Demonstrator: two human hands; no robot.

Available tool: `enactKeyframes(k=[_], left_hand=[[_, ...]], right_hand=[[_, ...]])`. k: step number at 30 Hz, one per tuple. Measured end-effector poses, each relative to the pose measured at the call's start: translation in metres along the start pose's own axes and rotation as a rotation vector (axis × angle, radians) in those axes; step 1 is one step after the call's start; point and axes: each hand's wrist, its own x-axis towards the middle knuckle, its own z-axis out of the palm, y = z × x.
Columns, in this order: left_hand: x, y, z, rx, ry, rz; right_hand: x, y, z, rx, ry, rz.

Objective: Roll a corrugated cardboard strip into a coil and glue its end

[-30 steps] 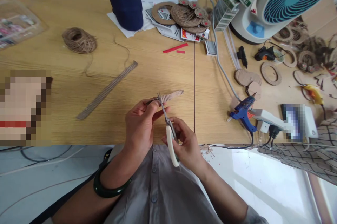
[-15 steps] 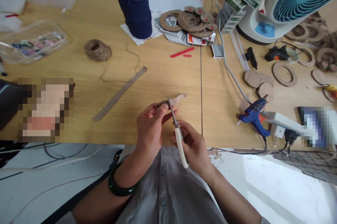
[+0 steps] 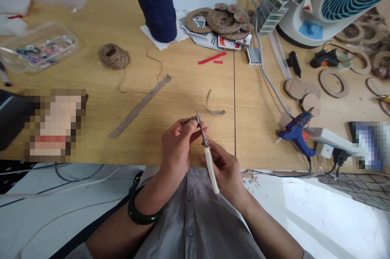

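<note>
Cardboard strip, a short corrugated piece, is pinched narrowly between thumb and fingers of the left hand, just above the near part of the wooden worktop. On my feed, the right hand is closed around the white handles of the scissors. Their metal blades stand nearly upright at the strip's end, tips pointing far, but I can't tell how far apart they are. A green bangle circles the left wrist, and a grey button shirt fills the view below the hands.

Far of the hands, a small curled cardboard piece lies alone. To its left is a longer straight corrugated strip, with a ball of twine beyond it. Further far stand a navy bottle and a pile of cardboard rings and flower shapes on playing cards, with two red paper bits just near them. On the right I see a blue glue gun, a grey cable, cardboard discs and a white fan. At far left sits a clear plastic tray of small items, and a pixelated patch hides whatever lies near it
</note>
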Motion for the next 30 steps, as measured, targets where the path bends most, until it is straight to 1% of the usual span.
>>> enactKeyframes(k=[3, 5, 7, 9, 11, 13, 14, 16, 17, 19, 21, 22, 24, 26, 27, 28, 30], left_hand=[[0.003, -0.001, -0.004, -0.006, -0.031, -0.006], [0.007, 0.0, -0.009, -0.012, -0.051, -0.011], [0.012, 0.002, -0.016, -0.009, -0.054, -0.011], [0.017, 0.004, -0.024, 0.009, -0.05, -0.005], [0.021, 0.004, -0.03, 0.036, -0.046, 0.005], [0.024, 0.003, -0.035, 0.065, -0.038, 0.011], [0.024, 0.002, -0.036, 0.079, -0.038, 0.012], [0.024, 0.0, -0.037, 0.107, -0.04, 0.014], [0.024, -0.001, -0.037, 0.12, -0.042, 0.014], [0.023, -0.002, -0.038, 0.147, -0.049, 0.014], [0.023, -0.002, -0.038, 0.18, -0.072, 0.012], [0.023, -0.003, -0.039, 0.195, -0.084, 0.011], [0.023, -0.003, -0.041, 0.22, -0.094, 0.012], [0.024, -0.004, -0.043, 0.238, -0.097, 0.009], [0.025, -0.005, -0.043, 0.247, -0.099, 0.008], [0.025, -0.005, -0.044, 0.256, -0.105, 0.006], [0.026, -0.005, -0.045, 0.266, -0.122, 0.002]], right_hand=[[0.0, -0.007, -0.006, -0.028, 0.022, 0.055], [0.003, -0.014, -0.022, -0.191, 0.084, 0.039], [0.009, -0.02, -0.046, -0.484, 0.193, -0.014], [0.019, -0.023, -0.076, -0.809, 0.355, -0.067], [0.033, -0.024, -0.106, -1.084, 0.493, -0.11], [0.051, -0.023, -0.13, -1.273, 0.534, -0.111], [0.06, -0.022, -0.14, -1.346, 0.533, -0.11], [0.077, -0.024, -0.151, -1.458, 0.497, -0.107], [0.084, -0.025, -0.153, -1.494, 0.488, -0.11], [0.093, -0.03, -0.146, -1.522, 0.484, -0.169], [0.097, -0.033, -0.128, -1.489, 0.423, -0.316], [0.099, -0.032, -0.117, -1.453, 0.318, -0.422], [0.105, -0.025, -0.093, -1.355, 0.105, -0.57], [0.116, -0.014, -0.074, -1.295, -0.038, -0.67], [0.121, -0.008, -0.069, -1.275, -0.085, -0.7], [0.127, -0.004, -0.067, -1.259, -0.106, -0.715], [0.133, 0.001, -0.072, -1.234, -0.107, -0.738]])
